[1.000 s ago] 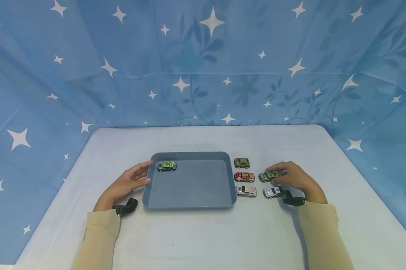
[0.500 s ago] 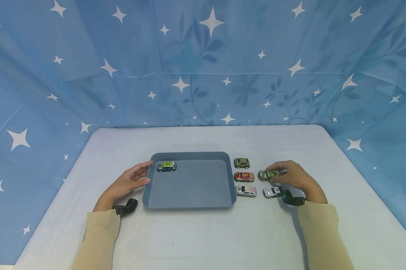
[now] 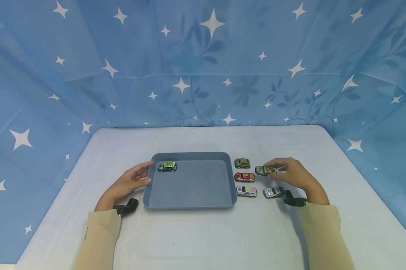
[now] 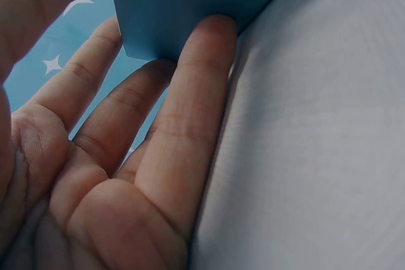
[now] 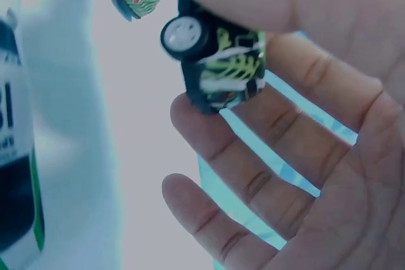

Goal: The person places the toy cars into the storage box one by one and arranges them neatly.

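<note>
Tabletop [image 3: 203, 240], camouflage car [image 3: 263, 171] (in right fingers [image 5: 250, 172])

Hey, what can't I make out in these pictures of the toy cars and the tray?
Head view: one end of the held camouflage car, hidden by the right hand.
Head view: fine markings on the white car, too small to read.
Right wrist view: part of the silver car, cut off by the left edge.
Left wrist view: most of the tray, cut off by the top edge.
</note>
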`<action>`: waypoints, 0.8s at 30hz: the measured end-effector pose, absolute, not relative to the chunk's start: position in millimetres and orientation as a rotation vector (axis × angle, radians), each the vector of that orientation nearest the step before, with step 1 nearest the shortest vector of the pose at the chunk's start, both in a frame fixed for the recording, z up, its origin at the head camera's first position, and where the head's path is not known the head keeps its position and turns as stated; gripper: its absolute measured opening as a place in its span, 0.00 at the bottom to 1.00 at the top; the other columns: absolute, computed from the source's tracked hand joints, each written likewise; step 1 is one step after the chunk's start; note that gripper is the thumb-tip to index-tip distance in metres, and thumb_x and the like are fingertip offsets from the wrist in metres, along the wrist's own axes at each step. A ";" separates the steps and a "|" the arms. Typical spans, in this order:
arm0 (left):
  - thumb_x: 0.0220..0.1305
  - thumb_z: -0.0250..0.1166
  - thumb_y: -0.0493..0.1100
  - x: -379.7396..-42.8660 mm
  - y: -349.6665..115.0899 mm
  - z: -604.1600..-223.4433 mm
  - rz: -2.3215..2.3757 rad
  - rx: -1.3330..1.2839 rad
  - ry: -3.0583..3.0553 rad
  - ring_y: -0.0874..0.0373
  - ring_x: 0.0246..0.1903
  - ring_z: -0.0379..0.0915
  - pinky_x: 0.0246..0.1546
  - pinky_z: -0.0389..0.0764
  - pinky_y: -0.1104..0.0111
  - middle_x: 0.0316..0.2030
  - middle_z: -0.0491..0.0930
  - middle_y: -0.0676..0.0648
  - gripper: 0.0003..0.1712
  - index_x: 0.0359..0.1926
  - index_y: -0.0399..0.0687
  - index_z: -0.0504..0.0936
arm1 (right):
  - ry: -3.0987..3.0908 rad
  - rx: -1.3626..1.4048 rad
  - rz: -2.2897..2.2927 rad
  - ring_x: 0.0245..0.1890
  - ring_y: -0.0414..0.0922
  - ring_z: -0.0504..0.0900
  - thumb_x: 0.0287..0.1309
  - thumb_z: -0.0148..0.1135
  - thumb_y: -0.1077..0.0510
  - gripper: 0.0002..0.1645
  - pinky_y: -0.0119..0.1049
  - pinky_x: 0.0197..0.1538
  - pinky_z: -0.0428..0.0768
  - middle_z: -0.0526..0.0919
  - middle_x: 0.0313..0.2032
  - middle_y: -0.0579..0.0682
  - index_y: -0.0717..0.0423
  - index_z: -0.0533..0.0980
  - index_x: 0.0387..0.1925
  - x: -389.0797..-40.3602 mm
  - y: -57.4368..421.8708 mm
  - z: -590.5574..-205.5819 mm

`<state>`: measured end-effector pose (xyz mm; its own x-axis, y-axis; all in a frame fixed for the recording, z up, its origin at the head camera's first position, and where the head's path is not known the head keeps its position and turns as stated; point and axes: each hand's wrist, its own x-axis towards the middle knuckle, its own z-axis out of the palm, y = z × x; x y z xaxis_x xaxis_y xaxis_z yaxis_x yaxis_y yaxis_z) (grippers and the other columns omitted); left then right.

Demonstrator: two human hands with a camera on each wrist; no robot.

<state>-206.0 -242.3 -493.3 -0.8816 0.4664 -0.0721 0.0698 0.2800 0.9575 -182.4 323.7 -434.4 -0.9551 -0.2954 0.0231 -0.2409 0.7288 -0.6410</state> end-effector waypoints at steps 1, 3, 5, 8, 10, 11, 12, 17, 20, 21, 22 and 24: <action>0.80 0.65 0.40 -206.0 -242.3 -493.3 1.632 0.489 2.216 0.25 0.78 0.55 0.60 0.75 0.77 0.82 0.55 0.28 0.41 0.85 0.36 0.57 | 2.847 -0.455 -1.040 0.55 0.65 0.86 0.61 0.77 0.65 0.19 0.65 0.60 0.83 0.90 0.51 0.62 0.67 0.87 0.53 -182.1 322.8 -433.5; 0.80 0.65 0.40 -205.9 -242.5 -493.3 1.632 0.494 2.219 0.25 0.78 0.55 0.60 0.75 0.77 0.82 0.55 0.28 0.41 0.84 0.36 0.57 | 2.852 -0.483 -1.043 0.54 0.64 0.86 0.61 0.77 0.66 0.19 0.65 0.60 0.83 0.91 0.50 0.61 0.66 0.87 0.53 -181.9 320.8 -432.2; 0.80 0.65 0.40 -205.9 -242.8 -493.3 1.632 0.496 2.219 0.25 0.78 0.54 0.61 0.75 0.76 0.82 0.55 0.28 0.41 0.85 0.36 0.57 | 2.858 -0.514 -1.045 0.54 0.63 0.87 0.61 0.77 0.65 0.19 0.64 0.59 0.84 0.91 0.50 0.60 0.66 0.87 0.53 -181.2 318.4 -430.7; 0.80 0.65 0.40 -205.8 -242.9 -493.6 1.621 0.498 2.228 0.25 0.79 0.53 0.67 0.76 0.66 0.82 0.54 0.29 0.41 0.85 0.37 0.57 | 2.872 -0.544 -1.048 0.52 0.60 0.87 0.61 0.78 0.65 0.19 0.60 0.57 0.86 0.91 0.50 0.59 0.65 0.87 0.53 -180.4 314.7 -429.5; 0.80 0.65 0.41 -205.8 -242.5 -493.8 1.614 0.499 2.234 0.24 0.79 0.53 0.71 0.74 0.55 0.82 0.54 0.29 0.41 0.85 0.37 0.57 | 2.870 -0.558 -1.062 0.51 0.58 0.87 0.60 0.78 0.65 0.19 0.57 0.55 0.87 0.91 0.50 0.59 0.65 0.87 0.53 -179.4 311.7 -428.5; 0.80 0.65 0.41 -205.8 -242.4 -493.9 1.612 0.500 2.238 0.24 0.79 0.53 0.72 0.73 0.50 0.82 0.54 0.29 0.41 0.85 0.37 0.57 | 2.870 -0.567 -1.067 0.51 0.58 0.87 0.60 0.79 0.65 0.19 0.55 0.54 0.87 0.91 0.50 0.59 0.65 0.87 0.53 -179.0 310.5 -428.5; 0.80 0.65 0.41 -205.7 -242.3 -494.0 1.609 0.500 2.241 0.24 0.79 0.52 0.73 0.71 0.45 0.83 0.54 0.29 0.41 0.85 0.37 0.58 | 2.866 -0.572 -1.079 0.50 0.58 0.87 0.60 0.79 0.65 0.19 0.54 0.53 0.87 0.90 0.51 0.59 0.66 0.87 0.53 -178.6 309.2 -428.3; 0.80 0.65 0.40 -205.1 -242.0 -494.5 1.612 0.502 2.241 0.23 0.79 0.52 0.73 0.67 0.37 0.83 0.54 0.29 0.41 0.85 0.37 0.57 | 2.848 -0.630 -1.118 0.50 0.57 0.86 0.59 0.80 0.66 0.20 0.52 0.53 0.88 0.90 0.52 0.60 0.66 0.87 0.53 -178.5 302.8 -427.9; 0.80 0.65 0.40 -204.9 -242.6 -494.5 1.612 0.498 2.239 0.23 0.79 0.52 0.73 0.68 0.37 0.83 0.53 0.29 0.41 0.85 0.37 0.58 | 2.843 -0.675 -1.114 0.50 0.56 0.86 0.60 0.79 0.66 0.20 0.52 0.53 0.88 0.90 0.52 0.59 0.65 0.87 0.54 -180.0 299.1 -427.3; 0.80 0.65 0.41 -205.1 -242.5 -494.4 1.613 0.498 2.238 0.23 0.79 0.52 0.73 0.68 0.37 0.83 0.53 0.30 0.41 0.85 0.37 0.58 | 2.841 -0.690 -1.112 0.50 0.55 0.87 0.61 0.79 0.65 0.20 0.51 0.52 0.88 0.90 0.52 0.59 0.65 0.87 0.54 -180.7 298.0 -426.9; 0.80 0.65 0.41 -205.3 -242.5 -494.3 1.613 0.497 2.238 0.24 0.79 0.52 0.73 0.68 0.37 0.83 0.53 0.30 0.41 0.85 0.37 0.57 | 2.840 -0.703 -1.110 0.49 0.55 0.87 0.61 0.78 0.65 0.20 0.51 0.52 0.88 0.90 0.52 0.59 0.65 0.87 0.54 -181.4 296.9 -426.4; 0.80 0.65 0.41 -206.0 -242.1 -494.1 1.614 0.497 2.238 0.24 0.79 0.52 0.73 0.68 0.36 0.83 0.53 0.29 0.42 0.85 0.37 0.57 | 2.839 -0.725 -1.109 0.49 0.53 0.87 0.62 0.78 0.65 0.19 0.50 0.51 0.88 0.90 0.52 0.58 0.64 0.87 0.55 -182.8 294.5 -424.9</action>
